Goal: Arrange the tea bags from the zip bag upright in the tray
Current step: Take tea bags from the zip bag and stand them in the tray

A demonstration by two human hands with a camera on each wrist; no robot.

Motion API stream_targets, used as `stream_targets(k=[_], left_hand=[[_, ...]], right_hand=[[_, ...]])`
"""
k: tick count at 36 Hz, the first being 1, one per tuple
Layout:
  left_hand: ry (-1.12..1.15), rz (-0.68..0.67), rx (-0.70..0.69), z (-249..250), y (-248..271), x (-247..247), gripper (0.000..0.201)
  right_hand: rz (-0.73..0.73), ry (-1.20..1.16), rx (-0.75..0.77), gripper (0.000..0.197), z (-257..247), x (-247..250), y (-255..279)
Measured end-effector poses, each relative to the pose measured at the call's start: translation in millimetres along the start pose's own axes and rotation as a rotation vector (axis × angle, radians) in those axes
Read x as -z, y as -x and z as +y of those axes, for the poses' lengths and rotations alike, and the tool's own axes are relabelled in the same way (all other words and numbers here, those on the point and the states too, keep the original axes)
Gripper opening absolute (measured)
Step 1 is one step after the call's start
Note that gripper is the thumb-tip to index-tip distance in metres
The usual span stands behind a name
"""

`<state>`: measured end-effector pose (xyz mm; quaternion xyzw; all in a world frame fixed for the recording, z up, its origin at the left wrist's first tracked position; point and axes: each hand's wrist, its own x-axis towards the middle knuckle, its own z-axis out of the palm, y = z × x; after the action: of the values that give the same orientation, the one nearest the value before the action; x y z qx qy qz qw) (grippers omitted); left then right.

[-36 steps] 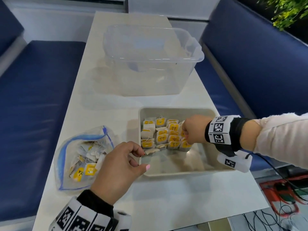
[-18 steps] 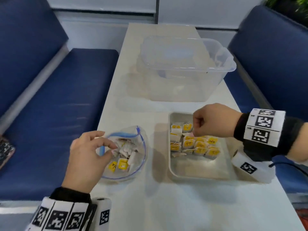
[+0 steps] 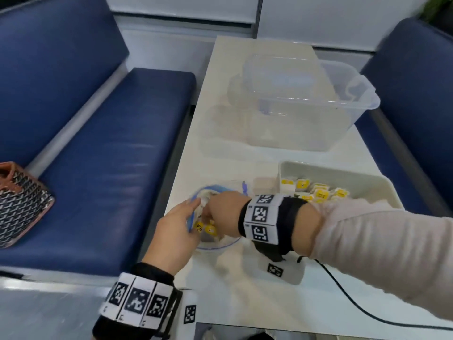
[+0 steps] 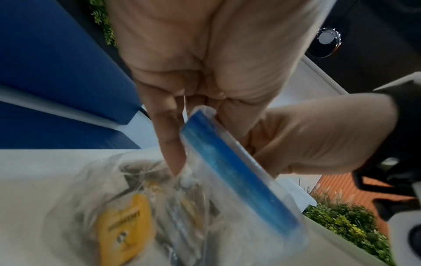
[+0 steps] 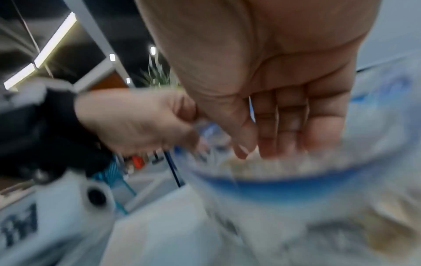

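The clear zip bag [image 3: 217, 247] with a blue zip strip lies on the white table, left of the tray. Tea bags with yellow tags [image 3: 207, 228] lie loose inside it. My left hand [image 3: 188, 215] pinches the bag's near-left rim and holds the mouth open; the left wrist view shows the blue strip [image 4: 239, 176] between thumb and finger. My right hand [image 3: 215, 212] reaches into the mouth with straight fingers [image 5: 266, 144] and holds nothing I can see. The beige tray [image 3: 343, 176] on the right holds upright tea bags [image 3: 316, 192] at its far end.
A large clear plastic bin [image 3: 306, 106] stands on the table behind the tray. Blue benches [image 3: 98, 155] flank the table, with a patterned pouch [image 3: 19, 204] on the left one. A black cable [image 3: 355, 307] trails over the table's near right part.
My right hand left the tray and moved left into the zip bag. My left hand moved from the tray's edge to the bag and took hold of its rim.
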<state>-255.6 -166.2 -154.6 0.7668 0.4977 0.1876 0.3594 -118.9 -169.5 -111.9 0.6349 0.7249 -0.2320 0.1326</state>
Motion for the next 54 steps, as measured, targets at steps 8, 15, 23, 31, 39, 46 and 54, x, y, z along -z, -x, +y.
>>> stream_targets(k=[8, 15, 23, 31, 39, 46, 54], left_hand=[[0.063, 0.023, -0.029, -3.1, 4.9, -1.3, 0.061], [0.059, 0.006, -0.022, -7.5, 6.7, 5.4, 0.063], [0.035, -0.04, -0.003, -4.1, 8.6, 15.4, 0.05], [0.028, 0.046, -0.002, 2.0, 4.3, 17.5, 0.027], [0.082, 0.114, -0.042, 7.0, 0.6, 22.7, 0.026], [0.201, 0.155, -0.19, 37.9, 7.5, 15.8, 0.035], [0.231, 0.068, -0.407, 70.2, 8.2, -22.0, 0.034]], right_hand=[[-0.057, -0.019, -0.041, 0.024, -9.8, -17.8, -12.4], [-0.069, 0.011, -0.035, 0.026, -13.3, -12.2, -12.7], [0.111, -0.043, 0.012, 0.014, -5.9, 27.9, 2.4], [0.185, -0.19, 0.015, 0.018, -2.4, 50.2, 17.6], [0.27, -0.313, 0.019, 0.011, 4.6, 62.9, 28.8], [0.306, -0.325, 0.01, 0.006, 32.2, 83.2, 68.4], [0.322, -0.161, -0.168, 0.011, 103.2, 80.8, 128.2]])
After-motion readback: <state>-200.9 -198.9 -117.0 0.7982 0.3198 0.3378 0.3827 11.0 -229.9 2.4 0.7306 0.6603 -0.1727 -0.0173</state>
